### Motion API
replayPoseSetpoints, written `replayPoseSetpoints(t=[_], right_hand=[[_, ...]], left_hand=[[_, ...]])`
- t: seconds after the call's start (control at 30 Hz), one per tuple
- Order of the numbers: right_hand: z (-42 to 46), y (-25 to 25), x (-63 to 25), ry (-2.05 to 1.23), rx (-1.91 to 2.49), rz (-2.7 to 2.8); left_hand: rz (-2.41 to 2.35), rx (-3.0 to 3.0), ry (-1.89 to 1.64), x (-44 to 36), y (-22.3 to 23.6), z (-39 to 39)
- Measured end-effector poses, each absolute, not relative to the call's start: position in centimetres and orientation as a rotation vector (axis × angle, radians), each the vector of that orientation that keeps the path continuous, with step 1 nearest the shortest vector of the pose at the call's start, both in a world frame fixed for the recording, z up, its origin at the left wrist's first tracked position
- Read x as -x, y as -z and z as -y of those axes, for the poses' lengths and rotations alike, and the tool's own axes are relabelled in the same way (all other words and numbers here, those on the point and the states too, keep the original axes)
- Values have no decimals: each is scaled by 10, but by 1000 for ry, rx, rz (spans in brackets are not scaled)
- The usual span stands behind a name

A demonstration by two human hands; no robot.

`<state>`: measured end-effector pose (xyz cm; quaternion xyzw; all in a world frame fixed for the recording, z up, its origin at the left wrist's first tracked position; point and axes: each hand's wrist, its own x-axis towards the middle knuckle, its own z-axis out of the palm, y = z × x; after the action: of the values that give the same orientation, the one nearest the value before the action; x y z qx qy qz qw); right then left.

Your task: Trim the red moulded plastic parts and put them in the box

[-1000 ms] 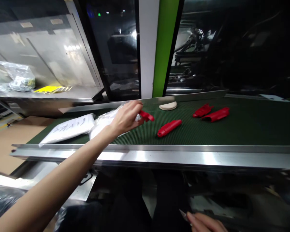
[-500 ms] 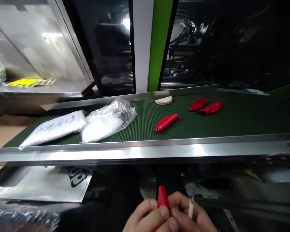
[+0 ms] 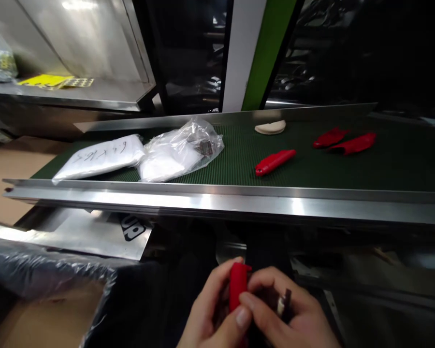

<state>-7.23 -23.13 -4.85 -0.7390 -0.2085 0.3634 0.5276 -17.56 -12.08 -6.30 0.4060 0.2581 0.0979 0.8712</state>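
Left hand (image 3: 215, 309) is gripping a narrow, red, plastic-looking piece (image 3: 238, 285) in front of a green ribbed belt (image 3: 235, 162); the right hand (image 3: 290, 309) is touching it while clasping a slim pale-and-dark tool (image 3: 283, 304). Handling seems unfinished; three other red pieces (image 3: 275, 162) are lying on the belt, whether done or waiting unclear.

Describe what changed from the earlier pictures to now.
The left hand has drawn a narrow red plastic piece back toward the camera from over the ribbed green belt; the right hand now touches it too. Three other red pieces, the cream half-round piece and two white plastic bags stayed put.
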Motion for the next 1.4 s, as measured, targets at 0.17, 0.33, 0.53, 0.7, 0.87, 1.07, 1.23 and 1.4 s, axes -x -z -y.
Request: replayPoseSetpoints(t=[0.17,0.33,0.53,0.7,0.87,1.07,1.23,1.4], right_hand=[[239,40,47,-547,1899,1001],[235,32,41,-282,1885,1502],[228,30,46,76,1890,1699],[230,29,48,135,1903,1710],[232,28,52,156,1904,1711],[232,32,49,206,1914,1746],[234,32,47,202,1914,1765],[233,30,50,226,1921,1747]], left_hand=[[-504,-712,-222,176,71,125],[-560,-720,-256,184,69,120],[-628,-714,-218,187,52,119],[-657,-718,-205,188,46,120],[-656,-664,-204,189,46,121],[-641,-663,-204,189,46,121],[-676,-664,-196,188,45,122],[-699,-686,-195,186,43,123]])
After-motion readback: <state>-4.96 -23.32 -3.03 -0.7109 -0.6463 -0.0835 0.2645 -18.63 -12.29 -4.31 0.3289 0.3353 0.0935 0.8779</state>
